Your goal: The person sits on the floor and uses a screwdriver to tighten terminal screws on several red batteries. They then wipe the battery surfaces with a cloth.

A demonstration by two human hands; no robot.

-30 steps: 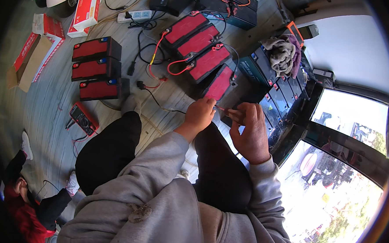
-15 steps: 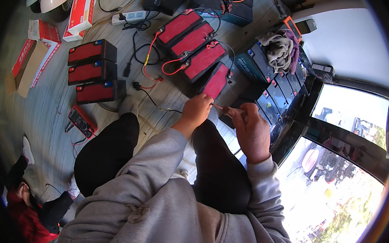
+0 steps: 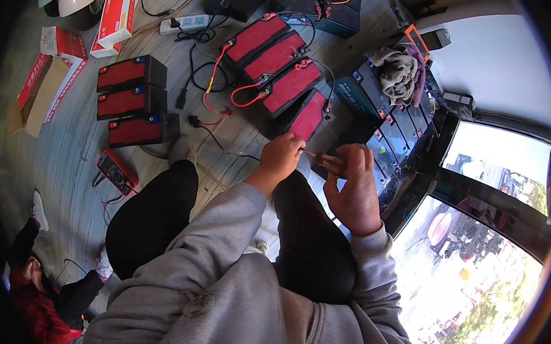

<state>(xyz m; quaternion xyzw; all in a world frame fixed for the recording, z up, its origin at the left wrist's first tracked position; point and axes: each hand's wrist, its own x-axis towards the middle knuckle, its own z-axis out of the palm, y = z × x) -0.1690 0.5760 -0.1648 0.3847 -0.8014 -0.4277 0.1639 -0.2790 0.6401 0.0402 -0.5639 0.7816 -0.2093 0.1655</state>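
My left hand (image 3: 280,157) is closed at the near end of a red-topped black battery (image 3: 309,114). Whatever its fingertips pinch is too small to make out. Beside it, my right hand (image 3: 357,192) has its fingers on the handle of what looks like a screwdriver (image 3: 309,153), with the thumb lifted away. The thin shaft points left, its tip at my left fingertips. Beyond the angled battery lie more red-topped batteries (image 3: 275,58) in a row, joined by a red cable (image 3: 245,102) with ring ends.
Three more batteries (image 3: 129,103) stand at left, near a red multimeter (image 3: 117,172). Cartons (image 3: 116,17), a power strip (image 3: 185,24) and loose cords lie farther off. Dark batteries (image 3: 389,144) under a grey cloth (image 3: 397,75) stand at right, by a glass door (image 3: 463,275). Another person (image 3: 51,297) is at lower left.
My right thumb has come away from the screwdriver handle, and the fingers have shifted upward and straightened somewhat. My left hand stays at the battery's near end.
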